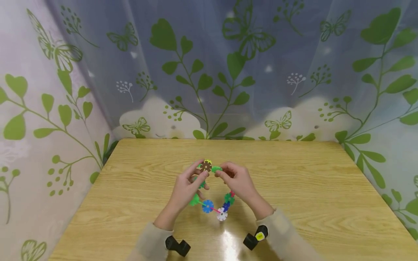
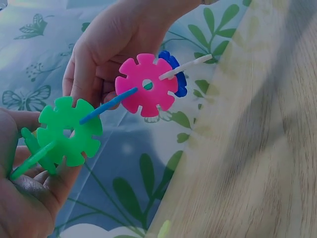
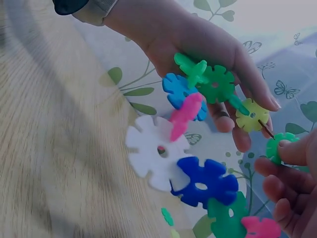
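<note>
A looped chain of notched plastic flower discs hangs between both hands. My left hand (image 1: 187, 186) pinches a brown disc (image 1: 206, 166) near its upper end, with a yellow disc (image 3: 252, 115) beside it. My right hand (image 1: 241, 182) pinches a small green disc (image 3: 282, 147) between thumb and fingers. The brown disc's edge meets that green one; whether they are slotted together I cannot tell. Lower on the loop are a blue disc (image 1: 207, 206), an edge-on pink disc (image 3: 185, 116), a white disc (image 1: 222, 214) and a dark blue disc (image 3: 205, 182). Fingers hide some discs.
Below the hands lies a wood-grain table (image 1: 294, 181). Behind it hangs a curtain (image 1: 209, 108) printed with leaves and butterflies, which continues along both sides. Black devices sit on both wrists, one at the left sleeve (image 1: 151, 243).
</note>
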`<state>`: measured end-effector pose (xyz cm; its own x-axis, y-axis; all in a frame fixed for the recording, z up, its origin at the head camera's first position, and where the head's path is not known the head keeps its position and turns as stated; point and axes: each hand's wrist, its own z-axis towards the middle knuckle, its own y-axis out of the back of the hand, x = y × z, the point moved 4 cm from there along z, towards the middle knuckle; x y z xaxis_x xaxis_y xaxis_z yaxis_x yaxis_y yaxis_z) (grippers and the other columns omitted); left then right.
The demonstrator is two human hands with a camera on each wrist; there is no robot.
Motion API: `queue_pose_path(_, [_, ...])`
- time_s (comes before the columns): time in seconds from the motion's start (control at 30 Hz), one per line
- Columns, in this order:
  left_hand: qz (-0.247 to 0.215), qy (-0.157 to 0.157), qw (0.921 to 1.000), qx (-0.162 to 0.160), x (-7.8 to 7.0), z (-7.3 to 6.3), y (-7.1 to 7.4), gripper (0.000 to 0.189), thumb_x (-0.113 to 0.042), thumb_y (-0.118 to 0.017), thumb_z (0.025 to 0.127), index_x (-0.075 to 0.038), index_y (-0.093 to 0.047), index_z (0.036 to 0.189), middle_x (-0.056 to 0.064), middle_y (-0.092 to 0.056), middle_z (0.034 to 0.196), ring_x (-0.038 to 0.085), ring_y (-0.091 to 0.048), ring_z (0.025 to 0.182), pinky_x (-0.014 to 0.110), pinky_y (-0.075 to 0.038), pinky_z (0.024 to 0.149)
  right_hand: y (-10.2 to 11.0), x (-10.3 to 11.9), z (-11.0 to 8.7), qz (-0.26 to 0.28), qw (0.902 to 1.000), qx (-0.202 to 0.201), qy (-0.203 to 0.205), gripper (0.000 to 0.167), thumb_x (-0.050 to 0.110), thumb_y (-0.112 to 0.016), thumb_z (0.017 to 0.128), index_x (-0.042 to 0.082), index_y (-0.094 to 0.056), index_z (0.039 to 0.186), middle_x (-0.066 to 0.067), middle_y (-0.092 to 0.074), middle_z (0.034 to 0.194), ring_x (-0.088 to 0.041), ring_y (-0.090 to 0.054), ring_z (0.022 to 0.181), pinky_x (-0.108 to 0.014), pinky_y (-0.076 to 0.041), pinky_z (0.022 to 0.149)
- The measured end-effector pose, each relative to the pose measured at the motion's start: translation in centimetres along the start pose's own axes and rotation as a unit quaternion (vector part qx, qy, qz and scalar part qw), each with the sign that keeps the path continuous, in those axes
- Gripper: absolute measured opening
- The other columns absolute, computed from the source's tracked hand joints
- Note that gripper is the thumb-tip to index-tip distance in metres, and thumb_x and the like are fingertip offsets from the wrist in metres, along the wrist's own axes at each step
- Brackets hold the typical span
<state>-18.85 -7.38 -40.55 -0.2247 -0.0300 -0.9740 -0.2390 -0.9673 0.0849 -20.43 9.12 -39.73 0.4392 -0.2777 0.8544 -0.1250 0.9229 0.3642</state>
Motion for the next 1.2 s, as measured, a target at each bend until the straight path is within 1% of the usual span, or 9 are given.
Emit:
queue_pose_path(0.07, [0.001,0.005,1.0000,0.003,0.2,0.0,-0.1,0.047,-0.014,-0.052,0.096,-0.005,-0.038,0.140,0.017,-0.060,0.101,0.031,-0.063,0.060,0.050,-0.055,0.047,-0.1,0.7,-0.1,0.003,1.0000,-0.006,0.000,0.008,0.000,-0.061,0.089,-0.005,-0.065,0.092,-0.015,-0.068,0.082,-0.024,-0.056,0.059,-0.019,-0.049,0.051])
queue_pose_path(0.17, [0.001,0.009,0.9999,0.009,0.4,0.0,-0.2,0.049,-0.016,-0.050,0.098,-0.005,-0.034,0.142,0.019,-0.062,0.105,0.038,-0.062,0.057,0.051,-0.055,0.048,-0.4,-0.2,0.0,0.002,0.9997,-0.022,0.007,0.007,0.001,-0.063,0.087,-0.005,-0.066,0.088,-0.013,-0.066,0.077,-0.025,-0.054,0.057,-0.018,-0.046,0.048])
queue_pose_path(0.27, [-0.004,0.008,0.9999,0.013,0.4,0.0,-0.3,0.049,-0.016,-0.049,0.098,-0.004,-0.032,0.143,0.021,-0.063,0.106,0.043,-0.060,0.057,0.053,-0.054,0.048,-0.7,-1.2,0.1,-0.010,0.9991,-0.038,0.016,0.006,0.003,-0.066,0.086,-0.002,-0.066,0.083,-0.005,-0.061,0.067,-0.018,-0.050,0.052,-0.018,-0.041,0.043])
queue_pose_path(0.4, [-0.013,0.009,0.9997,0.018,0.5,0.0,-0.4,0.050,-0.015,-0.048,0.098,-0.005,-0.029,0.144,0.023,-0.061,0.105,0.027,-0.064,0.056,0.052,-0.054,0.050,-0.8,-1.9,0.1,-0.029,0.9981,-0.043,0.034,0.008,0.009,-0.067,0.086,0.007,-0.066,0.079,0.004,-0.055,0.060,-0.009,-0.045,0.048,-0.018,-0.035,0.038])
queue_pose_path(0.5, [-0.011,0.005,0.9996,0.026,0.4,0.0,-0.5,0.049,-0.014,-0.047,0.099,-0.005,-0.030,0.144,0.023,-0.058,0.115,0.020,-0.065,0.063,0.050,-0.056,0.051,-0.7,-1.8,0.1,-0.039,0.9972,-0.037,0.051,0.009,0.010,-0.066,0.087,0.010,-0.065,0.078,0.007,-0.055,0.059,-0.008,-0.044,0.047,-0.018,-0.034,0.036])
queue_pose_path(0.7, [0.008,-0.015,0.9989,0.044,-0.2,-0.1,-0.6,0.044,-0.012,-0.043,0.100,0.000,-0.033,0.141,0.024,-0.055,0.121,0.045,-0.061,0.076,0.045,-0.057,0.051,-0.7,-1.7,0.1,-0.058,0.9948,-0.034,0.076,0.011,0.007,-0.067,0.085,0.011,-0.064,0.076,0.008,-0.054,0.059,-0.004,-0.042,0.045,-0.018,-0.033,0.034])
queue_pose_path(0.9, [0.026,-0.018,0.9981,0.053,-0.6,-0.1,-0.7,0.041,-0.010,-0.039,0.101,0.002,-0.035,0.140,0.028,-0.053,0.113,0.044,-0.061,0.077,0.042,-0.058,0.053,-0.8,-1.2,0.2,-0.081,0.9899,-0.042,0.109,0.013,0.003,-0.069,0.083,0.008,-0.064,0.072,0.001,-0.053,0.054,-0.001,-0.035,0.043,-0.015,-0.028,0.033])
queue_pose_path(1.03, [0.020,-0.019,0.9982,0.053,0.0,-0.1,-0.7,0.043,-0.009,-0.040,0.100,0.002,-0.032,0.141,0.029,-0.052,0.116,0.043,-0.062,0.076,0.043,-0.058,0.054,-0.9,-1.1,0.3,-0.082,0.9896,-0.039,0.112,0.011,0.004,-0.068,0.084,0.008,-0.065,0.074,0.000,-0.054,0.055,-0.002,-0.037,0.044,-0.016,-0.031,0.033])
queue_pose_path(1.2, [-0.007,-0.011,0.9994,0.032,2.0,0.3,-0.4,0.047,-0.015,-0.046,0.099,-0.005,-0.034,0.143,0.022,-0.053,0.121,0.037,-0.064,0.071,0.042,-0.059,0.059,-0.9,-1.4,0.4,-0.077,0.9921,-0.034,0.093,0.003,0.006,-0.067,0.085,0.009,-0.068,0.084,0.007,-0.057,0.062,-0.004,-0.044,0.048,-0.018,-0.037,0.036])
